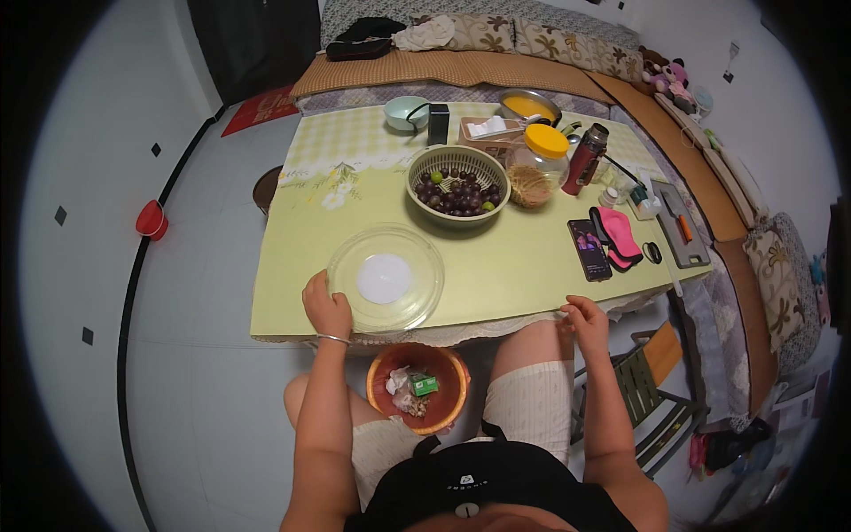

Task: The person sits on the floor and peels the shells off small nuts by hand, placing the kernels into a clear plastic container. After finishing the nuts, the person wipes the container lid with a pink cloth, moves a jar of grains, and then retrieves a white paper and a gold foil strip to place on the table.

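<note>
A wide, clear round plate (422, 306) lies near the table's front edge, with a white disc (384, 278) showing at its middle. At its left rim is my left hand (326, 303), its fingers closed on the edge. My right hand (587, 323) hovers by the front edge of the table, right of the plate, fingers loosely bent and apart with nothing visible in them. Beyond the plate stands a pale green colander (425, 209) of dark grapes (463, 197), a few green fruits among them.
At the right lie a phone (589, 250), a pink and black cloth item (618, 238) and a grey cutting board (678, 223). Behind the colander stand a yellow-lidded jar (538, 168), a dark red thermos (585, 160) and a bowl (406, 113). An orange waste basin (377, 390) sits below the table edge.
</note>
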Action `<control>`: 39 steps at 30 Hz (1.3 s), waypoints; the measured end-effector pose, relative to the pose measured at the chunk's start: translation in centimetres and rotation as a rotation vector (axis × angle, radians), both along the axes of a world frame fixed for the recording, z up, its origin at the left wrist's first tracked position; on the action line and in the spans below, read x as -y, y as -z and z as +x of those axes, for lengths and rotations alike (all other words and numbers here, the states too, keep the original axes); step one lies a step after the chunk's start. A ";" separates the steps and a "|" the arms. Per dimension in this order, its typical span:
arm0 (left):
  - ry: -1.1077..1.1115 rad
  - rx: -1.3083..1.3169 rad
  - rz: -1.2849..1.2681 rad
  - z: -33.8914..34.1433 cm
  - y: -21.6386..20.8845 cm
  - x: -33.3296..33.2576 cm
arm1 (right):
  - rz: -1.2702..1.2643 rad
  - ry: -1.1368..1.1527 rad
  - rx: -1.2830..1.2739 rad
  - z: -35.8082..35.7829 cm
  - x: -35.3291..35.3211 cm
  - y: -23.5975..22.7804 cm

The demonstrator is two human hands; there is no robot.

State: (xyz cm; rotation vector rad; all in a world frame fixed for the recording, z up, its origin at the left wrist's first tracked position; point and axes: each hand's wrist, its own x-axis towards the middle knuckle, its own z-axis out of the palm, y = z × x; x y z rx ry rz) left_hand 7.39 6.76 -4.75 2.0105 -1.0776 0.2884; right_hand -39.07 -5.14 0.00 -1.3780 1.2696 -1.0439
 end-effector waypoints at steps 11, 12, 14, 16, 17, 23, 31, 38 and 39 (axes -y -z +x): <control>-0.033 -0.138 -0.241 0.5 0.0 -0.1 | -0.375 -0.084 -0.645 -0.9 -1.7 -0.8; -0.045 -0.145 -0.240 0.5 0.0 -0.2 | -0.379 -0.077 -0.684 -1.2 -1.7 -0.7; -0.069 -0.157 -0.239 0.6 -0.1 -0.1 | -0.350 -0.059 -0.748 -2.0 -1.4 -0.2; -0.099 -0.150 -0.248 0.6 -0.3 0.0 | -0.283 -0.036 -0.798 -3.3 -0.6 1.1; -0.114 -0.149 -0.253 0.6 -0.3 0.1 | -0.215 -0.031 -0.800 -4.0 -0.2 1.9; -0.101 -0.049 -0.234 1.1 1.1 0.3 | 0.275 -0.017 -0.455 -8.4 3.0 12.7; -0.103 -0.069 -0.144 1.5 1.3 0.6 | 0.251 -0.105 -0.450 -9.6 5.5 16.7; -0.106 -0.079 -0.093 1.4 1.6 1.0 | 0.385 0.083 -0.212 -10.7 3.8 18.9; -0.115 -0.071 -0.089 1.8 1.6 0.6 | 0.416 0.076 -0.211 -9.8 3.4 18.7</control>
